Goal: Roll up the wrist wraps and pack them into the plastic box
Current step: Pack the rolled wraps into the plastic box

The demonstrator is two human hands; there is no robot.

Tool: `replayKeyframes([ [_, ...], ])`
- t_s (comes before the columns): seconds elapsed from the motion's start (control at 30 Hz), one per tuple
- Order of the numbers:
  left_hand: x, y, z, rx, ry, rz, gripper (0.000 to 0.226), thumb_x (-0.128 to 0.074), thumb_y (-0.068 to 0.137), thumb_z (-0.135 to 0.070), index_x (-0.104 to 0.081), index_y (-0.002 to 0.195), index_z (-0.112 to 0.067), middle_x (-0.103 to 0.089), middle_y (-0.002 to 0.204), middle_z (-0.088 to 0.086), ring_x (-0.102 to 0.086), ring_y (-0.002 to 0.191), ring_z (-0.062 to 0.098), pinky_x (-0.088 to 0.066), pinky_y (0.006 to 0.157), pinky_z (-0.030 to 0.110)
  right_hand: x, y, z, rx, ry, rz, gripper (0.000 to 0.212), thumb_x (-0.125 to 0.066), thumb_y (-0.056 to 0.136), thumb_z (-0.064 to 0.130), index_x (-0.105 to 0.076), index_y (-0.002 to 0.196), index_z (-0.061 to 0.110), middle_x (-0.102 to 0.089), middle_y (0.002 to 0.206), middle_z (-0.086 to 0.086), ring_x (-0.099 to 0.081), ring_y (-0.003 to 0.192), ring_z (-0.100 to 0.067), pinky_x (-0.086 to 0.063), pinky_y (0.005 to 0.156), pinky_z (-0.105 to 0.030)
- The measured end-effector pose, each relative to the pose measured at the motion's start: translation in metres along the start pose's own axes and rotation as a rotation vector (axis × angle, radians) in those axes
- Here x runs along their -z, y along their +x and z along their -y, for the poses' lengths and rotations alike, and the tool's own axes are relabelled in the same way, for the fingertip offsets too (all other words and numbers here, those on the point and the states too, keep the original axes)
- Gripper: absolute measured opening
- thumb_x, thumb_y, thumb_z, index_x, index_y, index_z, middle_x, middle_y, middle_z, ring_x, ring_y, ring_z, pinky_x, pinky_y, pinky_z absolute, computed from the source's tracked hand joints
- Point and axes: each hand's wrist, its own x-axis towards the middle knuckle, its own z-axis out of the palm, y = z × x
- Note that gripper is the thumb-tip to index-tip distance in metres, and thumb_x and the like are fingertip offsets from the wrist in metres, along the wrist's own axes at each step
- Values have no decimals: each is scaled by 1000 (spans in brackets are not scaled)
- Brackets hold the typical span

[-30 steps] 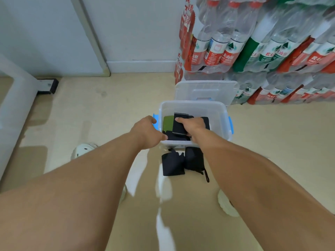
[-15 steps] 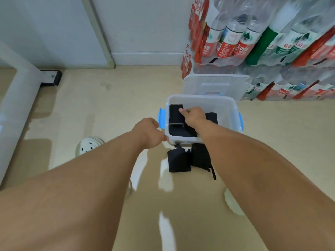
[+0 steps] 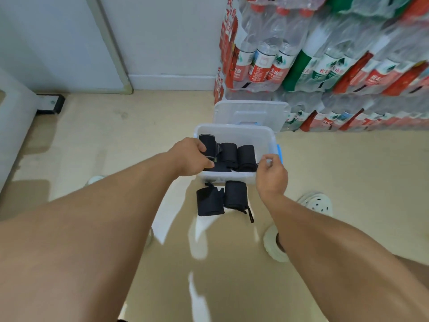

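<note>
The clear plastic box [image 3: 234, 178] stands open on the beige floor, with several rolled black wrist wraps [image 3: 246, 156] inside. My left hand [image 3: 190, 156] reaches over the box's left wall, and its thumb and fingers pinch the leftmost rolled wrap [image 3: 210, 146]. My right hand [image 3: 270, 176] is at the box's near right corner, fingers curled and pinching the rim beside the blue latch [image 3: 279, 152]. Two more black wraps [image 3: 210, 203] lie on the floor just in front of the box; the right one [image 3: 235, 196] trails a loop.
The box's clear lid [image 3: 250, 112] leans behind it against stacked packs of water bottles [image 3: 325, 61] at the right. White perforated shoes [image 3: 315, 202] lie right of the wraps, another [image 3: 95, 180] left. A white frame [image 3: 14, 126] runs along the left edge.
My right hand let go of the wrap in the box and drew back to the near right corner. My left hand moved from outside the box onto the leftmost wrap.
</note>
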Motion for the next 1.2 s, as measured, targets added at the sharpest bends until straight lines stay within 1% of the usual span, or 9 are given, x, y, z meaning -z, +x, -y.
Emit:
replayKeyframes([
  [0.1, -2, -3, 0, 8, 25, 22, 52, -73, 92, -24, -54, 140, -13, -57, 135, 5, -54, 123, 25, -42, 96, 29, -7, -28, -34, 13, -130, 179, 23, -44, 103, 38, -59, 117, 28, -65, 81, -6, -64, 81, -34, -54, 77, -42],
  [0.2, -3, -4, 0, 0, 63, 56, 38, -71, 93, -25, -59, 127, -14, -59, 128, 5, -56, 117, 26, -44, 101, 35, -15, -44, -29, -46, 13, 145, 31, -47, 103, 43, -48, 129, 26, -64, 97, 2, -60, 85, -23, -50, 82, -37],
  [0.37, -4, -2, -2, -6, 80, 74, 24, -70, 94, -25, -58, 113, -17, -58, 114, 5, -54, 104, 25, -44, 92, 33, -32, -67, -36, -158, 65, 131, 20, -51, 101, 39, -49, 109, 20, -60, 100, 4, -60, 98, -26, -40, 77, -35],
  [0.47, -6, 0, -1, 9, 77, 84, 37, -70, 95, -27, -58, 128, -16, -58, 124, 4, -54, 115, 24, -42, 93, 31, -44, -60, -47, -394, 25, 281, 63, -63, 94, 53, -46, 140, 14, -54, 137, -5, -51, 128, -29, -47, 95, -42],
  [0.53, -8, 2, -1, 2, 80, 91, 28, -69, 95, -26, -58, 119, -17, -57, 116, 6, -53, 106, 23, -41, 89, 30, -52, -49, -47, -550, 72, 436, 92, -70, 86, 61, -34, 153, 9, -46, 148, -10, -48, 133, -34, -46, 104, -46],
  [0.73, -10, 7, 3, 28, 81, 107, 18, -68, 96, -24, -54, 106, -18, -45, 84, -1, -44, 90, 22, -37, 67, 24, -59, -27, -39, -720, 49, 596, 98, -85, 77, 52, -38, 147, 2, -55, 126, -14, -56, 118, -38, -53, 94, -49],
  [0.93, -8, 9, 6, 53, 101, 94, 21, -65, 98, -25, -46, 101, -16, -34, 75, -5, -40, 92, 22, -30, 59, 17, -67, -34, -54, -456, -86, 626, 70, -89, 72, 48, -62, 120, 6, -66, 118, -9, -63, 96, -26, -53, 78, -35],
  [1.07, -7, 6, -1, 10, 70, 97, 19, -67, 96, -25, -54, 107, -18, -43, 87, -2, -43, 96, 23, -39, 80, 28, -48, -36, -49, -277, -267, 696, 53, -87, 72, 46, -61, 108, 17, -66, 106, 1, -64, 95, -22, -53, 77, -34],
  [1.2, -1, -1, -9, -41, 2, 77, 19, -68, 95, -21, -52, 104, -19, -46, 88, 0, -45, 94, 22, -38, 68, 27, -13, -21, -19, 109, -524, 980, 40, -90, 68, 44, -58, 78, 21, -60, 75, 7, -59, 75, -16, -47, 63, -29],
])
